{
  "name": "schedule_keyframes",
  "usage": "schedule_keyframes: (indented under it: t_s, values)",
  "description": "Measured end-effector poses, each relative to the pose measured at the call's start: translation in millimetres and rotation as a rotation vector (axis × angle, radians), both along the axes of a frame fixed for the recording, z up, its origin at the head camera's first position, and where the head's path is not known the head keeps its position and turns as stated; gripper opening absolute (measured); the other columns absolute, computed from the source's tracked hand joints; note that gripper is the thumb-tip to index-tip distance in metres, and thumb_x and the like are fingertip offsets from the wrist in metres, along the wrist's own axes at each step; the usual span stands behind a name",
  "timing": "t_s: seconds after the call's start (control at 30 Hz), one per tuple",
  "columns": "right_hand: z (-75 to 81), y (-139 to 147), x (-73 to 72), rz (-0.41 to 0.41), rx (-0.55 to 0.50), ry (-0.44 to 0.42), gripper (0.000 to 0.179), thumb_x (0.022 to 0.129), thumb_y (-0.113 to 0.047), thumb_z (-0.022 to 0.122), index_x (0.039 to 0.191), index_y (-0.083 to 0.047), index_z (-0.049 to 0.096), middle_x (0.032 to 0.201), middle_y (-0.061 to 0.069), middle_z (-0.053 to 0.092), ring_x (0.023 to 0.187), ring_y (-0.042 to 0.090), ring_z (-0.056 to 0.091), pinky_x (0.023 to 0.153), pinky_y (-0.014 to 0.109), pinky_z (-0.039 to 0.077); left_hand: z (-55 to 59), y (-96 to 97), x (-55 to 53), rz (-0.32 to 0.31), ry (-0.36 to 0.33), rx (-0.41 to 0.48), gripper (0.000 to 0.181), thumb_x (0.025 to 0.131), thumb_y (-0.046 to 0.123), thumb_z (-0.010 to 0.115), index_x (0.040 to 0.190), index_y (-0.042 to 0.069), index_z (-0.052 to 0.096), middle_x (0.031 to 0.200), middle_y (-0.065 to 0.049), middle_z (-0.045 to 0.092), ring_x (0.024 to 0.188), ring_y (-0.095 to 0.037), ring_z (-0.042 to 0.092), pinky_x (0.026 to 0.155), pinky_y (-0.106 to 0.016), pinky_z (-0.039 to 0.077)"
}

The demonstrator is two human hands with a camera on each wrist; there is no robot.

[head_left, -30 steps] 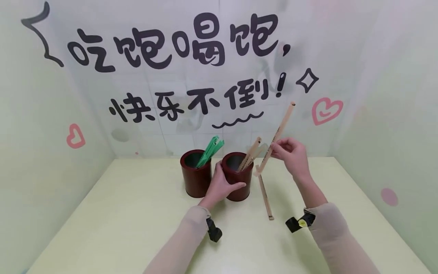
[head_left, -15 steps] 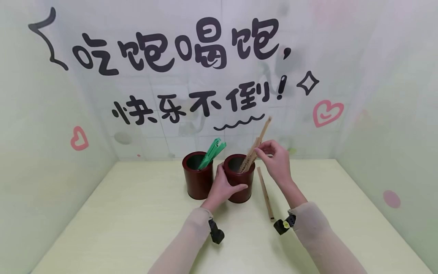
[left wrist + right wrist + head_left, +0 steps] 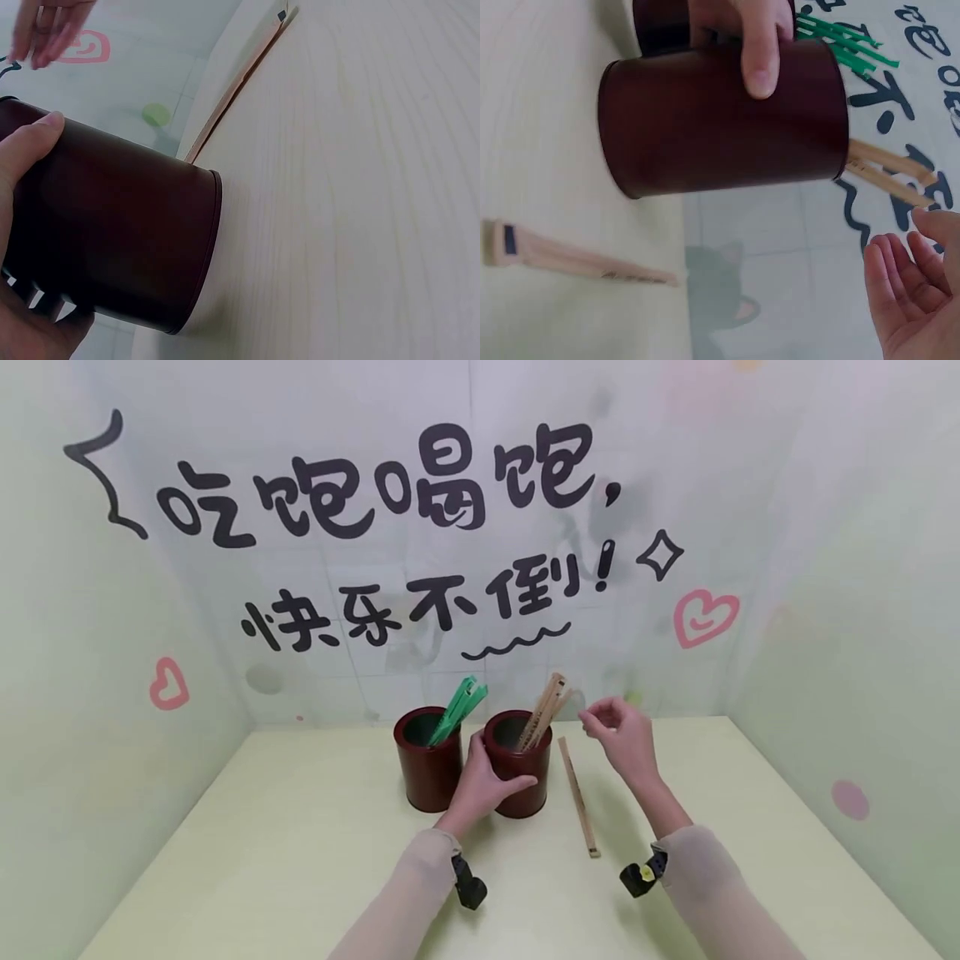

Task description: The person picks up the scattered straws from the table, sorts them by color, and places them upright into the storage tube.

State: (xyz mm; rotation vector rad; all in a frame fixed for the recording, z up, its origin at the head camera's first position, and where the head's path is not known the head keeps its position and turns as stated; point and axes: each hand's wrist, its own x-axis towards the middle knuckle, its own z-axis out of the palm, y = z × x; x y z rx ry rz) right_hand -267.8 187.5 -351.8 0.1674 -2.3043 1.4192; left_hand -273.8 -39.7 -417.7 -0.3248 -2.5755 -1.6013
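Note:
My left hand (image 3: 480,785) holds the right-hand dark red cup (image 3: 534,764) by its side, fingers curled around it and thumb across the front. The cup stands upright on the table. Several slim tan printed packets (image 3: 543,717) lean out of its mouth to the right. Just right of them my right hand (image 3: 628,743) is in the air, its fingers loosely bent and holding nothing. Below that hand, a single tan packet (image 3: 580,797) lies on the table; in the right wrist view this packet (image 3: 592,259) shows a dark square at one end.
A second dark red cup (image 3: 429,777) stands close on the left, with green packets (image 3: 456,712) leaning out of it. The pale wood table (image 3: 300,860) meets a back wall (image 3: 345,685) with black lettering. Side walls rise left and right.
My right hand moved a tan packet leftward into the right cup and let go, then drew back right. The left hand has kept its hold on the cup.

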Motion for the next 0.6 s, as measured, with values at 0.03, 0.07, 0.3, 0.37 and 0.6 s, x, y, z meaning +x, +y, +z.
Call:
schedule_keyframes:
  t_s: [0.03, 0.07, 0.3, 0.37, 0.6]
  values:
    - [-4.9, 2.3, 0.8, 0.004, 0.021, -0.048, 0.021, 0.094, -0.019, 0.069, 0.099, 0.002, 0.067, 0.091, 0.02, 0.073, 0.07, 0.002, 0.066, 0.065, 0.016, 0.056, -1.9, -0.3, 1.5, 0.0, -0.005, 0.002, 0.104, 0.075, 0.037, 0.087, 0.151, 0.009, 0.022, 0.152, -0.014, 0.04, 0.142, -0.03, 0.041, 0.115, -0.053, 0.041]
    - [-8.9, 4.7, 1.2, 0.006, 0.049, -0.098, 0.021, 0.094, -0.019, 0.069, 0.099, 0.002, 0.067, 0.091, 0.02, 0.073, 0.071, 0.005, 0.068, 0.066, 0.019, 0.058, -3.2, -0.3, 2.6, -0.001, -0.007, 0.009, 0.104, 0.075, 0.037, 0.088, 0.151, 0.009, 0.022, 0.152, -0.014, 0.04, 0.142, -0.03, 0.042, 0.115, -0.053, 0.041]
    - [-31.6, 15.5, -14.4, 0.062, 0.408, -0.536, 0.028, 0.093, -0.027, 0.069, 0.081, -0.002, 0.067, 0.067, 0.004, 0.066, 0.06, 0.012, 0.061, 0.059, 0.027, 0.05, -0.9, 0.9, -2.0, -0.002, 0.011, 0.017, 0.105, 0.075, 0.04, 0.087, 0.151, 0.009, 0.022, 0.152, -0.014, 0.04, 0.142, -0.03, 0.041, 0.115, -0.052, 0.041]
    - [-40.2, 15.4, -20.1, 0.082, 0.515, -0.62, 0.034, 0.09, -0.032, 0.073, 0.07, -0.006, 0.065, 0.057, 0.0, 0.059, 0.054, 0.011, 0.053, 0.055, 0.024, 0.042, 1.4, 1.1, -3.4, 0.001, 0.022, 0.018, 0.106, 0.075, 0.04, 0.087, 0.152, 0.008, 0.022, 0.152, -0.014, 0.04, 0.141, -0.03, 0.042, 0.115, -0.052, 0.041]
    - [-65.1, 8.3, -30.6, 0.146, 0.62, -0.731, 0.032, 0.085, -0.02, 0.074, 0.057, -0.011, 0.061, 0.05, -0.003, 0.053, 0.048, 0.01, 0.047, 0.05, 0.021, 0.039, 0.9, -1.0, -3.5, 0.0, -0.001, -0.011, 0.105, 0.076, 0.04, 0.086, 0.151, 0.006, 0.021, 0.153, -0.016, 0.039, 0.142, -0.031, 0.041, 0.116, -0.053, 0.04]
